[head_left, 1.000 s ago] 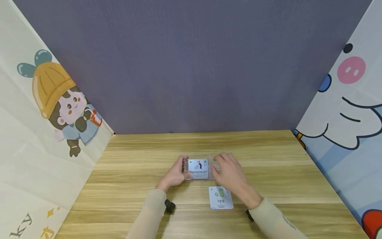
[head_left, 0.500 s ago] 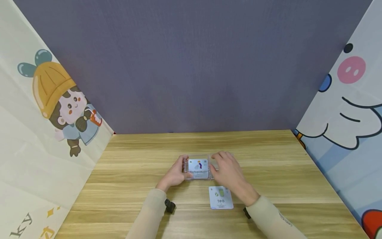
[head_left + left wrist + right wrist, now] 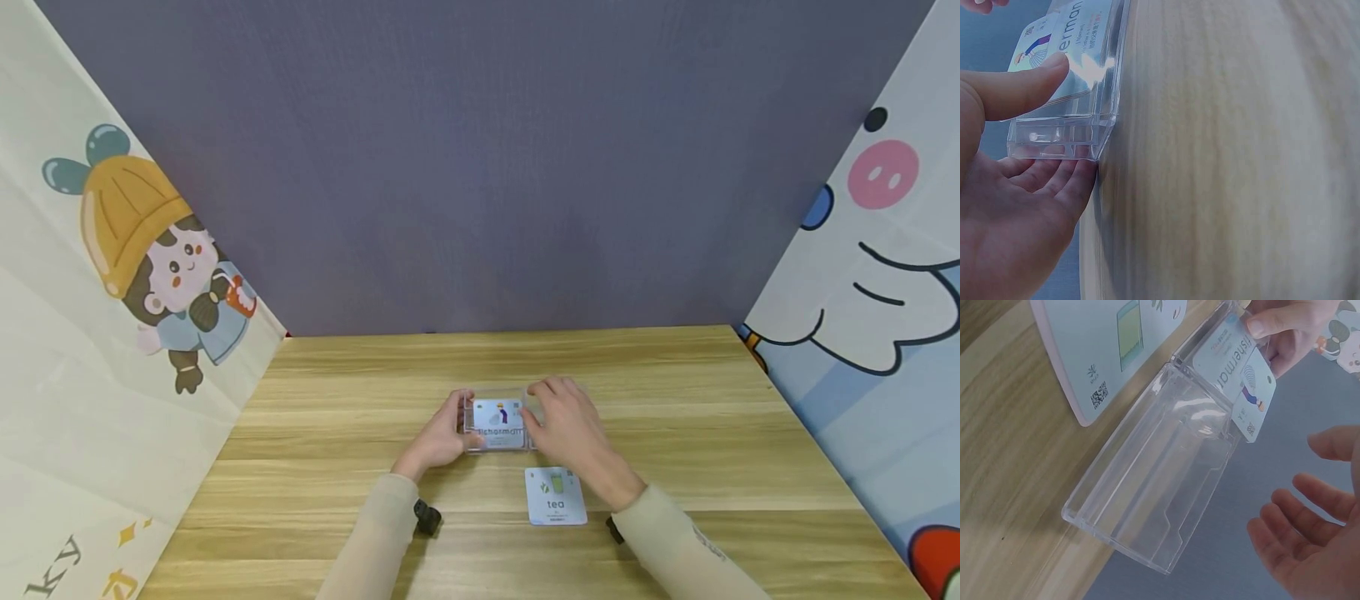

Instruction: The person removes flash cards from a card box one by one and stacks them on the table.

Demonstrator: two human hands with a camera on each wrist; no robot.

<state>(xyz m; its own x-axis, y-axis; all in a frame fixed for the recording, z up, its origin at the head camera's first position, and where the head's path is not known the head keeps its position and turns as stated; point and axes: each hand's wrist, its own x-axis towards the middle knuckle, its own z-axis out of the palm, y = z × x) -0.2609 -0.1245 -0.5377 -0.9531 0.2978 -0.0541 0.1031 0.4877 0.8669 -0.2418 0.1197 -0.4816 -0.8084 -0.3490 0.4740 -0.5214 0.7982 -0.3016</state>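
Observation:
A clear plastic card case [image 3: 1141, 475] lies on the table, its two sections side by side. Several word cards sit in the left section, with a "fisherman" card [image 3: 497, 412] on top. My left hand [image 3: 441, 435] grips the case's left end, its thumb reaching over the cards and its fingers against the end wall. Above the case's right section hovers my right hand [image 3: 570, 425], fingers loosely bent, with nothing between thumb and fingers in the right wrist view. A "tea" card [image 3: 555, 497] with a green drink lies face up in front of the case.
The wooden table [image 3: 337, 517] ends at a grey-purple panel [image 3: 495, 167] behind. Cartoon-printed sheets [image 3: 75, 333] stand along the left and right sides. A small black device [image 3: 427, 518] is at the left wrist.
My right hand has shifted a little left over the case, closer to the "fisherman" card. The left hand, the case and the "tea" card have stayed in place.

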